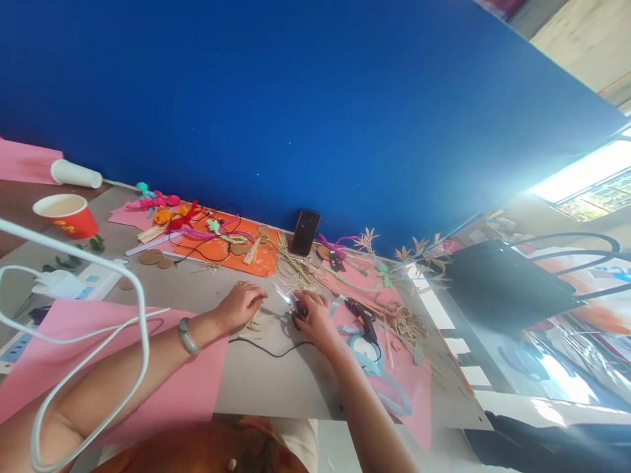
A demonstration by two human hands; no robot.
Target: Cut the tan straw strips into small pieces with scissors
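My right hand (315,318) is wrapped round the black handles of a pair of scissors (284,295), whose bright blades point up and left. Just left of the blades is my left hand (244,303), its fingers curled and thumb close to the fingertips. Whatever it pinches, if anything, is too small to make out. Pale dried straw bits (252,325) lie on the grey table (276,381) under and beside the left hand. More dried stalks (296,266) lie beyond both hands. A thin black cable (271,353) curves between my wrists.
A phone (304,233) leans on the blue wall panel (276,112). A hot glue gun (363,316) and light blue ribbon (374,368) lie right. Pink paper (197,387) is under my left arm. A red cup (69,217) and white cable (142,328) are left.
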